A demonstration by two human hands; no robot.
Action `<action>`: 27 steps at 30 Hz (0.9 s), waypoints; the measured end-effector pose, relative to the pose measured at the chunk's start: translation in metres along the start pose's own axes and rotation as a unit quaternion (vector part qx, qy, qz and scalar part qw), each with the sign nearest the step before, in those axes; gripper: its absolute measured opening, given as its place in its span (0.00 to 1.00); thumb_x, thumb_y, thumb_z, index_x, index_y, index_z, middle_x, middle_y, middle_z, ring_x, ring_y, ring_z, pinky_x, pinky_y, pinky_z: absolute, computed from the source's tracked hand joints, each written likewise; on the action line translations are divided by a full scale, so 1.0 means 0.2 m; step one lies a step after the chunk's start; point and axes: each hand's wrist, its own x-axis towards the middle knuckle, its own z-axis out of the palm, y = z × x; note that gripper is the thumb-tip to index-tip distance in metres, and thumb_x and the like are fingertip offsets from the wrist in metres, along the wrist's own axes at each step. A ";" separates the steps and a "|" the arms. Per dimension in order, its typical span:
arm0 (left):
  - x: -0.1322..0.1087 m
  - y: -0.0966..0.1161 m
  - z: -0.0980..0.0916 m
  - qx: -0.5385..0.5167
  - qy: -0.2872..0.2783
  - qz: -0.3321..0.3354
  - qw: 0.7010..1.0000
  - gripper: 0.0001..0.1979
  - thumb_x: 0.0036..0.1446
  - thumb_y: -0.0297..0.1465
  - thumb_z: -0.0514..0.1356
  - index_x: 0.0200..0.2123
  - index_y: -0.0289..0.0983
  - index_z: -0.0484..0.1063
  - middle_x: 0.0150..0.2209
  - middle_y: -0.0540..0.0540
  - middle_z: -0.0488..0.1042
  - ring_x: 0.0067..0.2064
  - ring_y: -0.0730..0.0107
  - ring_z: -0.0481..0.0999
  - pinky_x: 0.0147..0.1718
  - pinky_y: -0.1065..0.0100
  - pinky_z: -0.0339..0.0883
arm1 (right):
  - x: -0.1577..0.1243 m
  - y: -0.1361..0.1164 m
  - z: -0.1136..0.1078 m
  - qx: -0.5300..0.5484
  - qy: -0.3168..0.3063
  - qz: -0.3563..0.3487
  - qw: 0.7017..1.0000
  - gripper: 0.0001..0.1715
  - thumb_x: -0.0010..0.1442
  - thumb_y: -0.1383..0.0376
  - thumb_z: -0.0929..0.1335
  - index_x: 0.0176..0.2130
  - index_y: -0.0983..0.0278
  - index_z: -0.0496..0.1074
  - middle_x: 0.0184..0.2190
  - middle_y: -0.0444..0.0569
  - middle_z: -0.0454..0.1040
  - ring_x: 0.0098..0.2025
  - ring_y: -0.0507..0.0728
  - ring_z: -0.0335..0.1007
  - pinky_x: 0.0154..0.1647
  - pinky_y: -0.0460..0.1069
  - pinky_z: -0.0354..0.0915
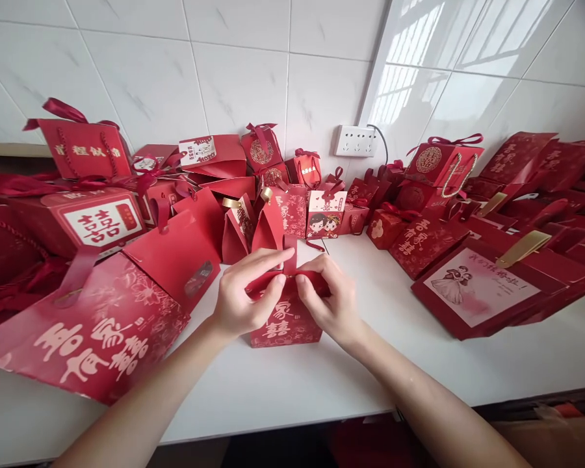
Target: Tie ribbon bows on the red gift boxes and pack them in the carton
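A small red gift bag (286,333) with pale Chinese characters and a floral print stands upright on the white table, in front of me. My left hand (251,292) pinches its top edge from the left, thumb on the near side. From the right, my right hand (332,299) grips the same edge, its thumb close to the left one. Between the fingertips a dark red ribbon (290,252) rises from the bag's top. The fingers hide most of the upper rim.
A large red bag (97,331) lies tilted at the left. Several red gift boxes and bags crowd the back, including a box with a cartoon couple (325,221). At the right sits a bag with a dancing couple (478,286). A white socket strip (355,141) is on the tiled wall.
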 end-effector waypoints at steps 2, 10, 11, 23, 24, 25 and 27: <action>0.00 0.00 0.00 0.014 0.001 -0.003 1.000 0.15 0.55 0.23 0.56 0.45 0.35 0.74 0.38 0.47 0.78 0.37 0.71 0.77 0.34 0.73 0.73 | 0.00 0.00 0.01 0.002 0.008 0.016 1.000 0.05 0.60 0.70 0.63 0.31 0.62 0.64 0.26 0.42 0.66 0.27 0.50 0.62 0.28 0.46 0.60; 0.00 0.01 0.00 0.037 -0.009 -0.040 0.998 0.14 0.55 0.25 0.56 0.44 0.37 0.74 0.38 0.48 0.79 0.36 0.70 0.77 0.34 0.72 0.74 | 0.01 -0.01 0.00 0.013 -0.023 0.087 0.996 0.06 0.60 0.67 0.63 0.30 0.61 0.62 0.26 0.42 0.66 0.27 0.51 0.62 0.28 0.46 0.61; 0.00 0.01 0.00 0.028 -0.015 -0.051 0.998 0.14 0.56 0.26 0.56 0.45 0.37 0.74 0.38 0.47 0.78 0.35 0.70 0.77 0.35 0.71 0.74 | 0.01 -0.01 -0.01 0.018 -0.031 0.079 0.996 0.04 0.60 0.67 0.62 0.31 0.61 0.63 0.27 0.43 0.67 0.28 0.51 0.62 0.29 0.47 0.61; -0.09 -0.14 0.06 -0.142 -0.139 -0.241 0.950 0.44 0.50 0.40 0.63 0.65 0.40 0.43 0.59 0.35 0.62 0.59 0.51 0.64 0.55 0.50 0.61 | 0.10 0.24 -0.21 0.289 0.221 0.235 0.901 0.08 0.53 0.62 0.67 0.33 0.58 0.62 0.29 0.39 0.65 0.29 0.51 0.62 0.31 0.46 0.61; -0.09 -0.13 0.07 -0.142 -0.151 -0.259 0.944 0.42 0.51 0.39 0.63 0.64 0.39 0.45 0.59 0.36 0.64 0.59 0.52 0.65 0.55 0.51 0.62 | 0.10 0.25 -0.21 0.313 0.223 0.238 0.892 0.09 0.52 0.62 0.68 0.33 0.58 0.61 0.29 0.39 0.65 0.29 0.51 0.62 0.32 0.46 0.61; -0.09 -0.11 0.07 -0.139 -0.152 -0.265 0.942 0.40 0.51 0.38 0.63 0.63 0.39 0.48 0.57 0.37 0.65 0.58 0.53 0.66 0.55 0.53 0.64 | 0.11 0.27 -0.21 0.332 0.221 0.239 0.885 0.11 0.51 0.62 0.68 0.32 0.58 0.61 0.29 0.39 0.65 0.29 0.51 0.63 0.33 0.46 0.62; -0.09 -0.10 0.08 -0.108 -0.125 -0.229 0.959 0.36 0.51 0.35 0.64 0.60 0.40 0.52 0.56 0.39 0.67 0.57 0.56 0.68 0.53 0.56 0.66 | 0.11 0.27 -0.20 0.359 0.205 0.238 0.879 0.13 0.49 0.61 0.70 0.32 0.58 0.61 0.31 0.40 0.67 0.33 0.52 0.66 0.37 0.48 0.64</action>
